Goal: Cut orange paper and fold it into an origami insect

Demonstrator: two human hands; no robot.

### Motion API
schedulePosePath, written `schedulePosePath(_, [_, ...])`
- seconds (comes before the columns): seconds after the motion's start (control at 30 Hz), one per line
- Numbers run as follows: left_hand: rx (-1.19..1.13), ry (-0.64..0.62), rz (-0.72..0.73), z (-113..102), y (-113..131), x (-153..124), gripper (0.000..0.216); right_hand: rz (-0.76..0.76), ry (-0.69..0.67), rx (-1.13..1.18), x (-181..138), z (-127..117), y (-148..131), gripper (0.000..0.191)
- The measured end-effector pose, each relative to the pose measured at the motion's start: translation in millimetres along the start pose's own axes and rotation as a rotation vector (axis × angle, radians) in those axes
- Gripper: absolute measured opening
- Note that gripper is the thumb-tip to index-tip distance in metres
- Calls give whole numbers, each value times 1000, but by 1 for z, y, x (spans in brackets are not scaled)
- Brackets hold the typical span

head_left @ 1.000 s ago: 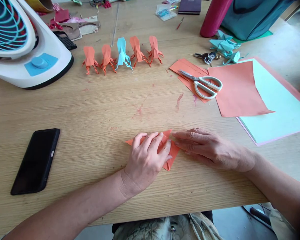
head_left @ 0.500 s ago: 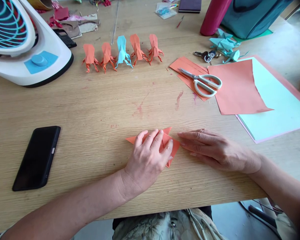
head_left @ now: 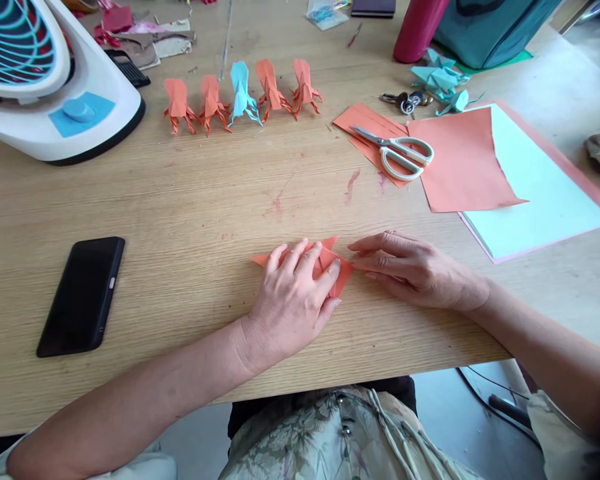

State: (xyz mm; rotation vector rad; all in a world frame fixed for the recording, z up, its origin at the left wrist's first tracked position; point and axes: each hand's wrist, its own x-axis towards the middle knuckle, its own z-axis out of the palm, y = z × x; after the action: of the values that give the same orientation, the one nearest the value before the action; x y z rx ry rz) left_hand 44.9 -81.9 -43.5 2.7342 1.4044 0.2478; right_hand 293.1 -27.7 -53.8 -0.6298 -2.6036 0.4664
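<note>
The left hand (head_left: 293,293) presses the half-folded orange paper (head_left: 343,275) near the desk's (head_left: 180,220) front edge, fingers spread flat. The right hand (head_left: 410,270) touches its corner with flat fingers. 5 paper animals (head_left: 240,93) stand done by the far edge.

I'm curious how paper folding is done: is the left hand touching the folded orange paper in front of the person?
Touching. The head view shows the left hand lying flat on the folded orange paper, covering most of it.

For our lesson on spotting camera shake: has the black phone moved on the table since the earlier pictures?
No. The phone lies at the same angle and the same gap from the white fan base; only the view has shifted.
</note>
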Motion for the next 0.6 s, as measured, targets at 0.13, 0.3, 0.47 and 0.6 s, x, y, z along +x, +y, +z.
schedulePosePath(0.13, [-42,-31,-26,2,0,-3,49,-5,-12,3,2,1,-1,33])
schedulePosePath(0.3, [-119,-16,-18,9,-8,-6,58,22,-10,40,18,5,-6,37])
schedulePosePath(0.47, [-282,-55,68,8,-32,-3,81,92,48,154,36,13,-6,30])
schedulePosePath(0.6, [-411,-108,145,6,-51,-2,80,102,84,175,40,21,-2,19])
